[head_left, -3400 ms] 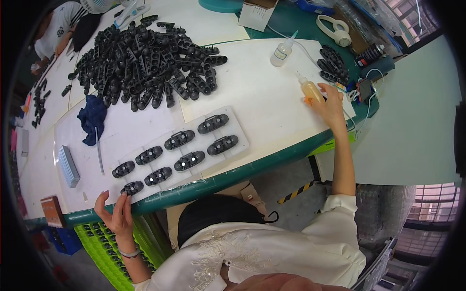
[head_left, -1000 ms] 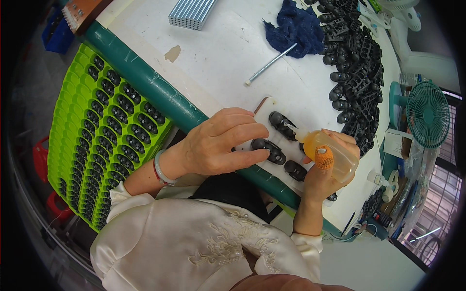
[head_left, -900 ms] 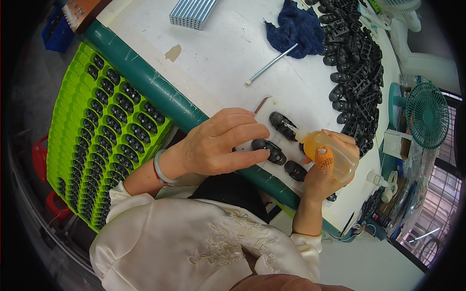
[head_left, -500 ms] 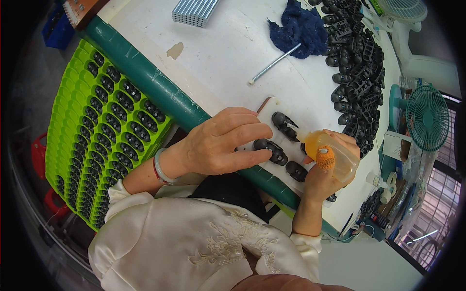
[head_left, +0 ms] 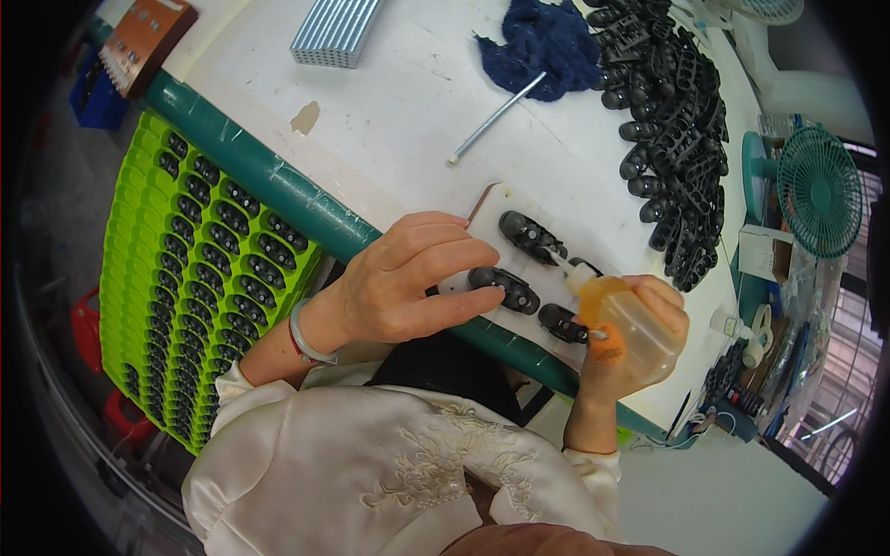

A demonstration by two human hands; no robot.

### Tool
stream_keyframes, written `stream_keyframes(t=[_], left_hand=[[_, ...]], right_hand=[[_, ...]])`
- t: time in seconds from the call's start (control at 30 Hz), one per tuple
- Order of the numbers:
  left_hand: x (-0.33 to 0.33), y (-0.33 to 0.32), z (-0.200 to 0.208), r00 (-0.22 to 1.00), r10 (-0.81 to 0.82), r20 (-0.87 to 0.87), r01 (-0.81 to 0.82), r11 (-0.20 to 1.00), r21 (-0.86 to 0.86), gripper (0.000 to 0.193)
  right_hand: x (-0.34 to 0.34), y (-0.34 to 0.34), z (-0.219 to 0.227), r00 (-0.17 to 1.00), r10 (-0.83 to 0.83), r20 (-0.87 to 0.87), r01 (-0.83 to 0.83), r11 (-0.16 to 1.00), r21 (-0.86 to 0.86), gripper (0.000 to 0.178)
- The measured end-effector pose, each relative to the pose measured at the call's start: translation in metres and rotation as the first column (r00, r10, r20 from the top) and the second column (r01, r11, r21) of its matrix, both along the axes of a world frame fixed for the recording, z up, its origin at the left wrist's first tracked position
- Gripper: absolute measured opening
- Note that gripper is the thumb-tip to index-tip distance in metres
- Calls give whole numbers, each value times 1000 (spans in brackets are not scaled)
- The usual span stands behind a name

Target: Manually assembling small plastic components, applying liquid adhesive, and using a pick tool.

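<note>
In my right hand (head_left: 607,363) is a clear squeeze bottle (head_left: 640,334) with amber liquid, tilted with its thin nozzle pointing up-left. The nozzle tip is at the near end of a black plastic part (head_left: 528,232); whether it touches cannot be seen. An orange cover wraps one digit of that hand. My left hand (head_left: 413,278) is open, fingers apart, its lowest digit resting on a second black part (head_left: 510,290). These parts lie on a small pale board (head_left: 501,199), with another black part (head_left: 561,322) close to the bottle and one more partly hidden behind it.
A large heap of black parts (head_left: 672,139) lines the right of the white table. Beyond the board are a metal rod (head_left: 496,120), a dark blue cloth (head_left: 547,51) and stacked metal rods (head_left: 334,32). Left stands a green tray (head_left: 130,269) of black parts; right, a green fan (head_left: 820,190).
The bottle has tilted and its nozzle has come to the end of the far black part. My left hand stays near the same black part. The whole view has shifted slightly.
</note>
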State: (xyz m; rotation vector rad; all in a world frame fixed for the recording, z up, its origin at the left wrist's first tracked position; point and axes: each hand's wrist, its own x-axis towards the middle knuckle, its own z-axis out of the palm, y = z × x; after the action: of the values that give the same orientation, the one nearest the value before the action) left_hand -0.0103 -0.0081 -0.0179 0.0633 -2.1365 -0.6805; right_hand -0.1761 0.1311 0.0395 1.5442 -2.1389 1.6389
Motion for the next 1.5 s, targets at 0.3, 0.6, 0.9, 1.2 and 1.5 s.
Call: stream_keyframes(t=[0.3, 0.6, 0.9, 1.2, 1.5], left_hand=[[-2, 0, 2, 1000, 17, 6, -17, 1000, -4, 25], [1, -2, 2, 999, 25, 39, -23, 998, -62, 31], [-1, 0, 3, 1000, 23, 13, -23, 1000, -18, 26], [-3, 1, 5, 999, 49, 21, -48, 998, -47, 27], [-2, 1, 5, 998, 45, 42, -43, 998, -43, 28]], right_hand=[[4, -8, 2, 998, 62, 15, -62, 997, 49, 35], [5, -9, -2, 997, 78, 10, -79, 996, 39, 35], [2, 20, -7, 996, -86, 3, 86, 996, -3, 43], [-3, 25, -10, 995, 3, -104, 6, 996, 83, 42], [-3, 26, -8, 995, 58, -77, -53, 996, 76, 40]])
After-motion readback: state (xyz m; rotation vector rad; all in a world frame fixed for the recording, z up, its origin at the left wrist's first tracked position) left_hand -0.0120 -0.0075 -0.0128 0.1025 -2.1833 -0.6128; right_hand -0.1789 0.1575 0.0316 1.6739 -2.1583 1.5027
